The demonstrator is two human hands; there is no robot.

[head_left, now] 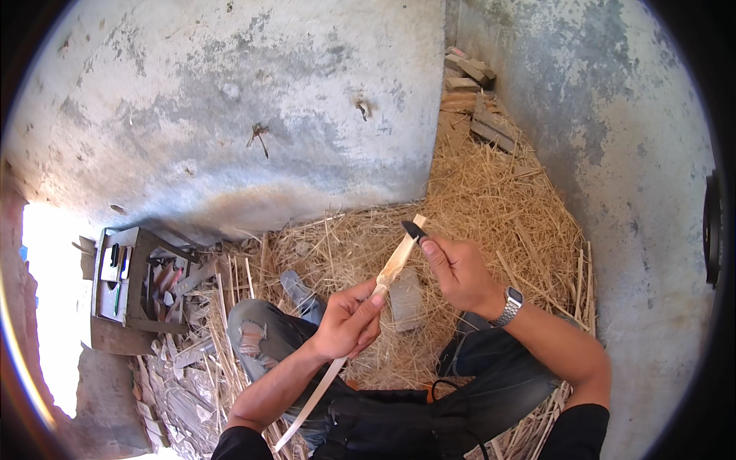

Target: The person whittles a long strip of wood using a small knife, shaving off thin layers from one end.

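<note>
My left hand (pixel 351 317) is closed around a long pale wooden strip (pixel 396 262). Its broader, roughly cut end points up and away from me. Below the hand, the thin tail slants toward my left forearm. In my closed right hand (pixel 460 274) is a small knife (pixel 414 230), mostly hidden by the fingers. Its dark blade lies across the strip near the far tip and appears to touch it. A metal-banded watch (pixel 509 307) is on my right wrist.
Straw and shavings (pixel 498 207) cover the floor. A grey block (pixel 406 301) lies below my hands, with a slipper (pixel 299 291) to its left. At the left stands a small wooden stand (pixel 115 276) holding tools. Wood scraps (pixel 491 126) lie beside the walls.
</note>
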